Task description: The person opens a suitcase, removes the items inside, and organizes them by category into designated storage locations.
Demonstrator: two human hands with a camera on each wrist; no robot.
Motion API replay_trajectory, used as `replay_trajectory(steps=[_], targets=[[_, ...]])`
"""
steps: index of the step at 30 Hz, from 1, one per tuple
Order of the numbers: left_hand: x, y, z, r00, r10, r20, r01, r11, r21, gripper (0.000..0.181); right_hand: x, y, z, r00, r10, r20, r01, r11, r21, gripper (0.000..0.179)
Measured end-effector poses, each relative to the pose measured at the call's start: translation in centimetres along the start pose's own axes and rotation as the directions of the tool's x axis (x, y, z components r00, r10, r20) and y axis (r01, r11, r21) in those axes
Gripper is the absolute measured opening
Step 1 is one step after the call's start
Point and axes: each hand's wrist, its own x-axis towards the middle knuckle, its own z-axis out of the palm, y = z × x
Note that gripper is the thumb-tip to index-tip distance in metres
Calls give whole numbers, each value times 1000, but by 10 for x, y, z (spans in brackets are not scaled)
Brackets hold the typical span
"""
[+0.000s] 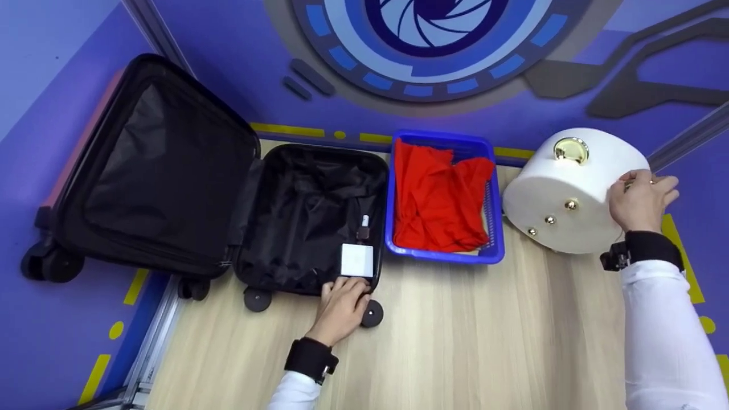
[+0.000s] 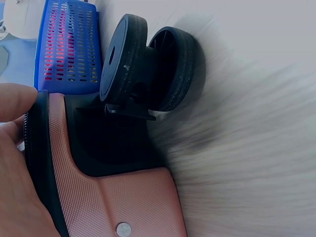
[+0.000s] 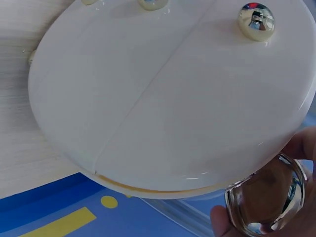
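Right hand is at the right side of the white drum-shaped case, fingers and thumb wrapped on a gold fitting at its edge. Case sits on the wood-look floor, far right, gold knobs on the face toward the person. Second gold fitting up on its far side.

Left hand lies over the near rim of the open suitcase's right half, close to its right corner, fingers bent inward. Can't tell if it's gripping or just resting. White box is inside, directly beyond the fingertips; small white-capped bottle farther in.

Arms: right forearm runs up from the near right, wrist bent so the hand angles over the case edge. Left forearm comes in from near centre, tilted to the right. Both have white sleeves and black wristbands.

Blue basket with red cloth stands between suitcase and case. Far wall carries a shutter-like graphic. Any print on the white box is too small to read.
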Motion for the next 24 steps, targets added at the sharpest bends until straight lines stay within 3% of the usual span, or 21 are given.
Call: replay_trajectory(steps=[5, 13, 20, 24], targets=[[0, -1, 0, 1000, -1, 9, 0, 1000, 6, 17, -31, 8, -4, 1000, 15, -10, -16, 1000, -27, 40], [-2, -1, 0, 1000, -4, 11, 4, 1000, -17, 16, -99, 20, -8, 997, 48, -59, -53, 996, -77, 41], [-1, 1, 0, 1000, -7, 16, 7, 1000, -21, 15, -162, 21, -6, 982, 71, -172, -86, 993, -83, 38], [-1, 1, -1, 1000, -12, 19, 12, 1000, -26, 16, -190, 18, -3, 977, 82, -198, -100, 992, -83, 34]])
